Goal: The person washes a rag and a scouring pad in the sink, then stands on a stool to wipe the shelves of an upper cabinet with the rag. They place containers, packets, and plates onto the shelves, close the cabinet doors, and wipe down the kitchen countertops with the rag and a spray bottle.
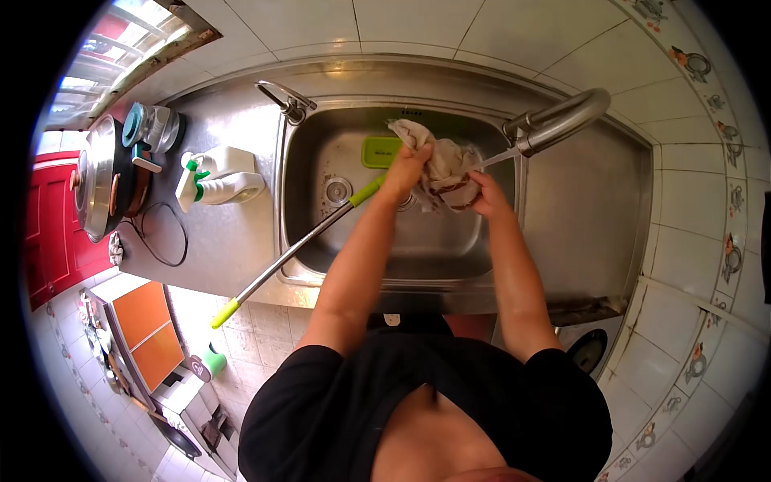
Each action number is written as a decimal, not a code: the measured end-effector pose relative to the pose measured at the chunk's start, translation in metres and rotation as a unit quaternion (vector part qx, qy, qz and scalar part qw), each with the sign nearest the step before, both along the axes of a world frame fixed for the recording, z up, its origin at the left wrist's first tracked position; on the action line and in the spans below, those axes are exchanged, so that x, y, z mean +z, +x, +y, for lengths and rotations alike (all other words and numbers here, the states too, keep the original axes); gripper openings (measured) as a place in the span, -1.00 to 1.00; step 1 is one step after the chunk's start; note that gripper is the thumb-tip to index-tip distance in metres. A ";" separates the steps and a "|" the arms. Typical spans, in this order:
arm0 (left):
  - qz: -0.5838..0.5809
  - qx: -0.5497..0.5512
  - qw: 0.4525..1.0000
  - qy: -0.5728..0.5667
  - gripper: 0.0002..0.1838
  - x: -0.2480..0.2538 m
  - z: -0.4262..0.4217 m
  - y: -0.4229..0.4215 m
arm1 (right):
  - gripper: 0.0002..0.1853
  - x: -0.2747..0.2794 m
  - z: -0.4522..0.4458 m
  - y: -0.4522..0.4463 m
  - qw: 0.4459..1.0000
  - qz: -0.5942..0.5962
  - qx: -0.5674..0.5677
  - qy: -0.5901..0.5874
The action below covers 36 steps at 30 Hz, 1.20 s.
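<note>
A wet, pale cloth (450, 165) is bunched up over the sink (321, 241), under the stream from the right faucet (554, 124). My left hand (409, 169) is closed on the cloth's left side. On its lower right edge, my right hand (487, 194) grips the fabric close to where the water falls. A metal pole with green ends (293, 251) leans across the sink's front left rim, its upper end by my left wrist. Behind that wrist lies a green rectangular piece (379, 151); whether it joins the pole is hidden.
A second, smaller faucet (287, 100) stands at the sink's back left corner. On the left counter are white spray bottles (229, 178), a lidded pan (100, 178), a glass jar (161, 128) and a black cord (165, 259). A tiled wall (426, 28) rises behind.
</note>
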<state>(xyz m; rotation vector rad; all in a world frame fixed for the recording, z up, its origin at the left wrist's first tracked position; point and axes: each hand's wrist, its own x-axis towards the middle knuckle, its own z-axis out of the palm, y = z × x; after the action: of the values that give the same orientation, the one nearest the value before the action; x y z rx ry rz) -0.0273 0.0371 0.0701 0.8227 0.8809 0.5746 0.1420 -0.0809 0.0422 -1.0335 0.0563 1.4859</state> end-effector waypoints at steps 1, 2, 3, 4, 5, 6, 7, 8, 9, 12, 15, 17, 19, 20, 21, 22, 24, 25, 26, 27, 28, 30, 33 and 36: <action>-0.016 -0.011 0.999 -0.045 -0.64 0.000 0.006 -0.007 | -0.64 0.010 0.001 0.001 0.999 -0.026 0.036 0.013; 0.106 -0.077 0.991 -0.002 -0.60 0.000 0.010 -0.012 | -0.62 0.018 0.007 0.002 0.997 -0.078 0.016 0.005; 0.228 -0.145 0.962 0.038 -0.57 0.010 0.009 -0.020 | -0.60 0.035 0.011 -0.007 0.992 -0.128 -0.006 -0.007; 0.344 -0.210 0.912 0.080 -0.54 0.016 0.009 -0.023 | -0.58 0.042 0.016 -0.015 0.984 -0.177 -0.028 -0.018; 0.383 -0.205 0.887 0.159 -0.41 -0.056 0.003 -0.020 | -0.58 0.037 0.018 -0.021 0.948 -0.313 0.041 -0.026; 0.283 -0.143 0.947 0.057 -0.45 -0.057 -0.004 -0.013 | -0.58 0.028 0.018 -0.027 0.890 -0.441 0.108 -0.034; 0.176 -0.076 0.980 -0.048 -0.48 -0.056 -0.018 0.001 | -0.58 0.026 0.021 -0.034 0.810 -0.559 0.173 -0.043; 0.063 -0.007 0.986 -0.151 -0.51 -0.054 -0.026 0.008 | -0.57 0.025 0.019 -0.044 0.825 -0.526 0.206 -0.008; -0.011 -0.021 0.980 -0.200 -0.52 -0.048 -0.027 0.008 | -0.56 0.032 0.014 -0.056 0.836 -0.493 0.240 0.028; -0.178 -0.045 0.938 -0.295 -0.58 -0.022 -0.028 0.011 | -0.57 0.065 0.006 -0.045 0.864 -0.467 0.185 -0.030; -0.249 -0.091 0.910 -0.319 -0.65 -0.019 -0.026 0.020 | -0.62 0.026 0.001 -0.006 0.709 -0.702 0.040 -0.060; -0.268 -0.165 0.895 -0.316 -0.60 -0.020 -0.024 0.022 | -0.64 0.019 -0.002 0.001 0.968 -0.248 0.004 -0.035; -0.234 -0.198 0.915 -0.262 -0.59 -0.021 -0.023 0.022 | -0.66 0.014 -0.004 0.002 0.996 -0.082 0.034 -0.013; -0.190 -0.194 0.940 -0.207 -0.60 -0.022 -0.019 0.020 | -0.66 0.010 0.000 0.006 0.974 -0.211 0.064 -0.046; -0.143 -0.190 0.959 -0.154 -0.62 -0.026 -0.017 0.017 | -0.66 0.020 0.005 0.005 0.934 -0.335 0.091 -0.079; -0.095 -0.187 0.973 -0.101 -0.63 -0.031 -0.015 0.012 | -0.66 0.024 0.006 0.000 0.889 -0.441 0.105 -0.071; -0.004 -0.104 0.990 -0.095 -0.65 -0.068 -0.002 0.005 | -0.67 0.029 0.007 -0.012 0.768 -0.631 0.101 -0.035; 0.039 -0.064 0.993 -0.090 -0.66 -0.075 0.003 0.002 | -0.67 0.033 0.008 -0.020 0.697 -0.711 0.091 0.003; 0.064 -0.026 0.995 -0.075 -0.68 -0.081 0.003 0.001 | -0.68 0.037 0.011 -0.028 0.706 -0.705 0.055 0.025; 0.088 0.014 0.994 -0.059 -0.69 -0.077 0.001 -0.001 | -0.68 0.045 0.015 -0.038 0.714 -0.698 0.021 0.048; 0.113 0.055 0.991 -0.043 -0.70 -0.072 0.000 -0.003 | -0.69 0.049 0.017 -0.044 0.720 -0.690 -0.013 0.072; 0.136 0.095 0.978 -0.126 -0.69 -0.044 -0.010 0.008 | -0.74 0.056 0.017 -0.048 0.846 -0.533 -0.017 -0.004; -0.092 0.017 0.957 -0.273 -0.66 -0.037 -0.037 0.016 | -0.74 0.085 0.014 -0.076 0.897 -0.440 0.009 -0.046; -0.125 -0.092 0.986 0.062 -0.67 -0.122 -0.050 0.041 | -0.75 0.061 0.010 -0.097 0.798 -0.600 0.046 -0.022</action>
<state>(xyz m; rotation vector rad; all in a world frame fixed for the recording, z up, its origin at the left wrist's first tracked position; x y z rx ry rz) 0.0137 -0.0131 -0.0522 0.9128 0.5377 0.5593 0.0453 -0.0710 0.1032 -1.8659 -0.8764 0.6723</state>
